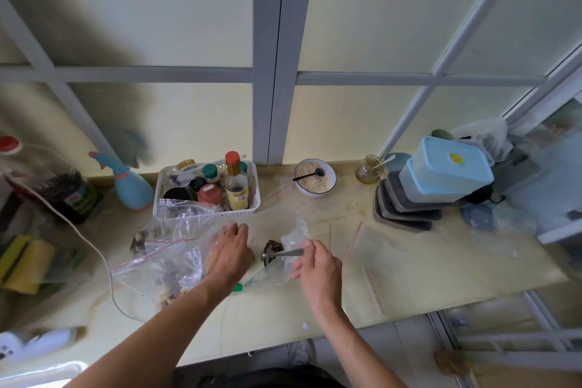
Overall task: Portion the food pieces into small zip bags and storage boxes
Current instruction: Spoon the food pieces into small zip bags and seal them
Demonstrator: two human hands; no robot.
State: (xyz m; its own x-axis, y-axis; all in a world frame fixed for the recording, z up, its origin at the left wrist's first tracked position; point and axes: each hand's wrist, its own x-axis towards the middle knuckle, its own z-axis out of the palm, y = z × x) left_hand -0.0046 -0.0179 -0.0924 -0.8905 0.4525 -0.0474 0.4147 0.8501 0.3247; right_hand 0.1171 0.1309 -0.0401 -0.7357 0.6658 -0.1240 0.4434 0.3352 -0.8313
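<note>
Midway: filled zip bags (157, 249) lie at nine o'clock; right hand (316, 264) grips spoon (283, 253), left hand (231, 249) lies flat on a bag; storage boxes (447, 172) wait unopened at two o'clock

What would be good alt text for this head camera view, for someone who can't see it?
A person's right hand holds metal tongs over dark food pieces in a clear zip bag on a pale counter, while the left hand rests on another bag. Behind stand a white basket of bottles, a bowl and stacked storage boxes.
</note>
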